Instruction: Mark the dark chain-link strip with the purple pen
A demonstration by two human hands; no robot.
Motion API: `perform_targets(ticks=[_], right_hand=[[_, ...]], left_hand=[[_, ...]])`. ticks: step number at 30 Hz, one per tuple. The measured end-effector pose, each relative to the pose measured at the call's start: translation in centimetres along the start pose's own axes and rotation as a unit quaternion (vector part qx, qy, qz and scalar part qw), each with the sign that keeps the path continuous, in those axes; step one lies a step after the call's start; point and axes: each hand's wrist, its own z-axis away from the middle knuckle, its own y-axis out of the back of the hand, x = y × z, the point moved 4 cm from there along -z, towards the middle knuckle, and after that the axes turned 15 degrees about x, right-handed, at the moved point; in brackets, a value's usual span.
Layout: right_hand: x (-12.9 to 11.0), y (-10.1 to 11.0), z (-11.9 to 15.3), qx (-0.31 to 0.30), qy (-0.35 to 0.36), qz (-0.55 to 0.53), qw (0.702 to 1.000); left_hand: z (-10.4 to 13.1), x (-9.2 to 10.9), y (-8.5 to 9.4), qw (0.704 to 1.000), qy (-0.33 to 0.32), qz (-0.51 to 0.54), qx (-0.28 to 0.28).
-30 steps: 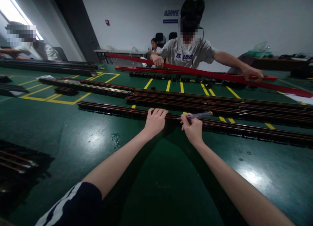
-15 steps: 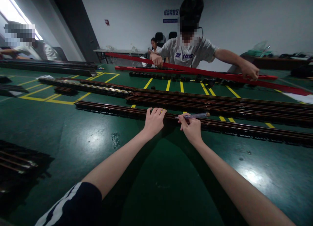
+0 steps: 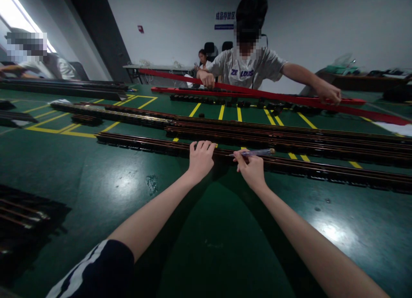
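Note:
A long dark rail with copper-coloured lines (image 3: 144, 144) runs across the green table in front of me. My left hand (image 3: 201, 159) is curled over the rail near its middle, fingers over the far side and the thumb out of sight. Just to the right, my right hand (image 3: 251, 168) pinches a slim screwdriver with a clear handle (image 3: 261, 152). Its thin shaft points left, with the tip at the rail's upper side between my hands. The handle sticks out to the right above the rail. Whether the tip touches the rail I cannot tell.
Behind the rail lie several similar dark rails (image 3: 289, 137). Across the table a person (image 3: 247, 68) holds a long red strip (image 3: 273, 95) with both hands. More dark rails (image 3: 64, 89) lie at the far left, and a dark bundle (image 3: 25, 216) lies at the near left.
My left hand and the rail have shifted slightly to the left. The screwdriver and right hand have moved only a touch left.

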Motion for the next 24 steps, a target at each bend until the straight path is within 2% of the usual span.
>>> perform_targets(ticks=[4, 8, 24], right_hand=[[-0.13, 0.00, 0.01, -0.001, 0.008, 0.005, 1.000], [0.05, 0.00, -0.01, 0.013, -0.001, 0.003, 1.000], [0.60, -0.01, -0.02, 0.024, -0.008, 0.009, 1.000]], left_hand=[[0.01, -0.19, -0.09, 1.000, 0.007, -0.002, -0.009], [-0.04, -0.29, -0.28, 0.999, -0.014, 0.020, -0.026], [-0.29, -0.19, 0.18, 0.997, -0.015, 0.066, -0.037]])
